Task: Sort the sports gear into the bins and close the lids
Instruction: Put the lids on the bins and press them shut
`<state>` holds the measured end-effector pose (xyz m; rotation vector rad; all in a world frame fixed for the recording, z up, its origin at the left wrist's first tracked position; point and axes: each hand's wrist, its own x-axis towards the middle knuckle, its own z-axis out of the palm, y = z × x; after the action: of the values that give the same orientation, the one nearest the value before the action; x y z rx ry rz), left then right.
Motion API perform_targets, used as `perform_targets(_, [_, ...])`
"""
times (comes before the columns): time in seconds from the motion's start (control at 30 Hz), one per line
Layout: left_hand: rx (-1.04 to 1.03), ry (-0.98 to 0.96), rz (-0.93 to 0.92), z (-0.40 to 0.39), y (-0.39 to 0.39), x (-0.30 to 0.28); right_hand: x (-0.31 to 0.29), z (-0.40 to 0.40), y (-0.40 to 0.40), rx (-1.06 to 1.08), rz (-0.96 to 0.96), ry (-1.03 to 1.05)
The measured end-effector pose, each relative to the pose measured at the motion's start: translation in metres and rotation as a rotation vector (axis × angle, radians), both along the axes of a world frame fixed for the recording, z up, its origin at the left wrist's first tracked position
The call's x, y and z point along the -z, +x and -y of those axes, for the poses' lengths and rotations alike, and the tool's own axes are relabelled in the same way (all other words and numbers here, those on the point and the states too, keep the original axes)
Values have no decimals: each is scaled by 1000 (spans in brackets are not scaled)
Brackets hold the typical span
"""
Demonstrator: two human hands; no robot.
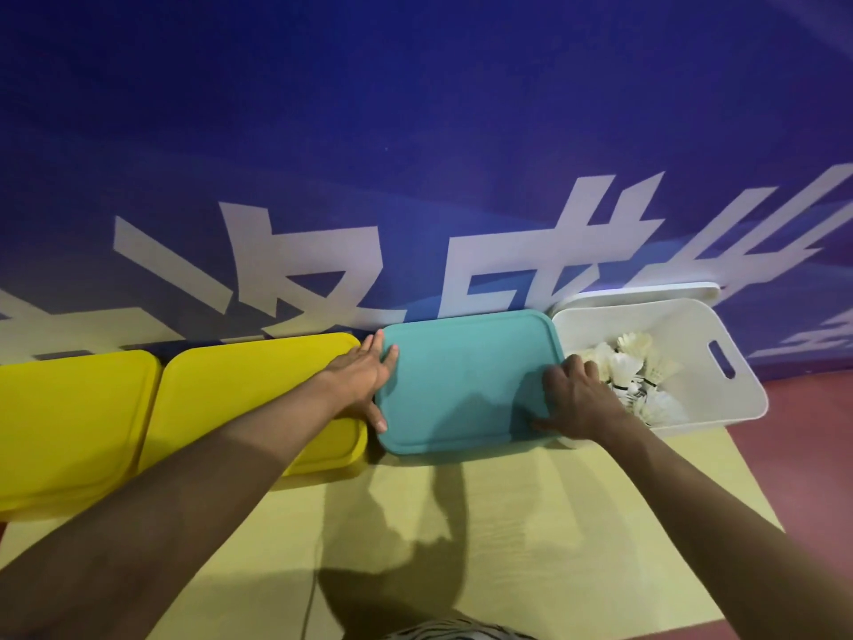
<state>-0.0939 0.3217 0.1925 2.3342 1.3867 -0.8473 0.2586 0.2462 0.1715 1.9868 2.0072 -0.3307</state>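
A teal lid (466, 381) lies flat on top of its bin in the middle of the row. My left hand (364, 381) grips the lid's left edge, thumb at the near corner and fingers along the side. My right hand (577, 399) holds the lid's right edge, fingers curled over it. To the right stands an open white bin (729, 399) with several white shuttlecocks (632, 376) inside. Its white lid (646, 293) leans behind it against the wall. Two yellow bins (258, 399) (69, 422) on the left have their lids on.
A blue wall banner with large white characters (415, 177) rises directly behind the bins. The bins sit on a pale yellow mat (507, 524), with red floor (807, 445) to the right. A striped bit of clothing (457, 630) shows at the bottom edge.
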Motion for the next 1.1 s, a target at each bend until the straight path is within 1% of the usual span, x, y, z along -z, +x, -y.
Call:
perform_targets(0.03, [-7,-8,-5,-4,2,0,0,-4,4,22,-20,20])
perform_targets(0.1, [-16,-31,-17,-8,6,-1,-4,-18,7,68,-94,-15])
perform_targets(0.17, [-22,-37,-30,-10,11,-2,-5,-34,9,69,-162,-28])
perform_targets(0.27, [-27,-44,-44,-12,16,-1,-2,-52,5,125,-256,67])
perform_targets(0.47, [-7,-39,-54,-14,16,1,8,-59,-5,190,-157,61])
perform_targets(0.6, [-9,-41,-70,-16,19,0,7,-73,-1,100,-103,104])
perform_targets(0.7, [-6,-34,-98,-14,22,0,8,-95,0,70,-148,129])
perform_targets(0.77, [5,-24,-111,-10,23,-1,8,-107,-5,34,-113,124])
perform_targets(0.83, [8,-16,-112,-9,24,-3,7,-115,-6,6,-67,170])
perform_targets(0.93, [9,-26,-117,-9,23,-4,1,-127,-7,56,-43,210])
perform_targets(1.1, [43,-7,-181,-8,24,-2,-6,-144,-10,125,-80,131])
